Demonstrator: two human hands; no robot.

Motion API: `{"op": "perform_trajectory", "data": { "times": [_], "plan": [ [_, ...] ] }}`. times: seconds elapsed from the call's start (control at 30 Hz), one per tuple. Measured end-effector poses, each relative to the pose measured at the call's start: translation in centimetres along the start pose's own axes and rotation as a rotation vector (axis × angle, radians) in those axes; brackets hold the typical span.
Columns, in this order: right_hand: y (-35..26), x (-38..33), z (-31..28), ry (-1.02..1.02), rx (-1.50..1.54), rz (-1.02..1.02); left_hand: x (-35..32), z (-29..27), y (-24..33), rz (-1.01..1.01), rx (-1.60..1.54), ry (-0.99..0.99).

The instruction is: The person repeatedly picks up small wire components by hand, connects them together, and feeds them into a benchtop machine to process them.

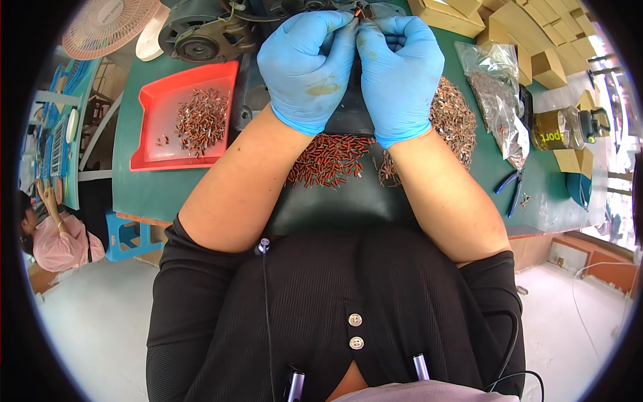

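My left hand [305,74] and my right hand [402,77], both in blue gloves, meet fingertip to fingertip at the top middle, in front of a dark machine. Thumbs and fingers are pinched together around a small orange-red part [359,12], mostly covered by the fingertips. Grey-brown smudges mark the gloves. Below my hands, between the forearms, lies a heap of small red-brown cylinders with metal ends [328,161]. A larger pile of paler, silvery-brown small parts [457,124] spreads beside my right wrist, partly hidden by it.
A red tray [153,134] with more cylinders stands left on the green table [546,208]. A motor [197,47] and a pink fan [107,27] are behind. Rightward lie a plastic bag [495,100], blue-handled pliers [512,191], a bottle [559,127] and cardboard boxes [549,67]. Another person [63,241] sits far left.
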State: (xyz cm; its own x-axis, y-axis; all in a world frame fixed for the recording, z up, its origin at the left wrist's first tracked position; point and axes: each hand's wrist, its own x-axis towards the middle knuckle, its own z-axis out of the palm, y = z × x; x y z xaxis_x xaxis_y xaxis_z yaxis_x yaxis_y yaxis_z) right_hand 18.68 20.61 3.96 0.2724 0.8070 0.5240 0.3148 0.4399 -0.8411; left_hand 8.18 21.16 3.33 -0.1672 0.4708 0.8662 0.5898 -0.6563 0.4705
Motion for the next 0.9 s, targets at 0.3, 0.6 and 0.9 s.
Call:
{"op": "perform_trajectory", "data": {
  "times": [0.3, 0.6, 0.9],
  "plan": [
    [-0.9, 0.1, -0.4, -0.026, 0.109, 0.044, 0.7, -0.4, 0.8, 0.037, 0.002, -0.006],
    [-1.8, -3.8, -4.4, -0.188, 0.218, 0.206, -2.0, -3.7, 3.2, -0.300, -0.202, -0.165],
    [0.9, -8.2, -12.4, -0.771, -0.568, 0.000, -5.6, -16.1, -2.1, -0.516, 0.182, -0.209]
  ]
}}
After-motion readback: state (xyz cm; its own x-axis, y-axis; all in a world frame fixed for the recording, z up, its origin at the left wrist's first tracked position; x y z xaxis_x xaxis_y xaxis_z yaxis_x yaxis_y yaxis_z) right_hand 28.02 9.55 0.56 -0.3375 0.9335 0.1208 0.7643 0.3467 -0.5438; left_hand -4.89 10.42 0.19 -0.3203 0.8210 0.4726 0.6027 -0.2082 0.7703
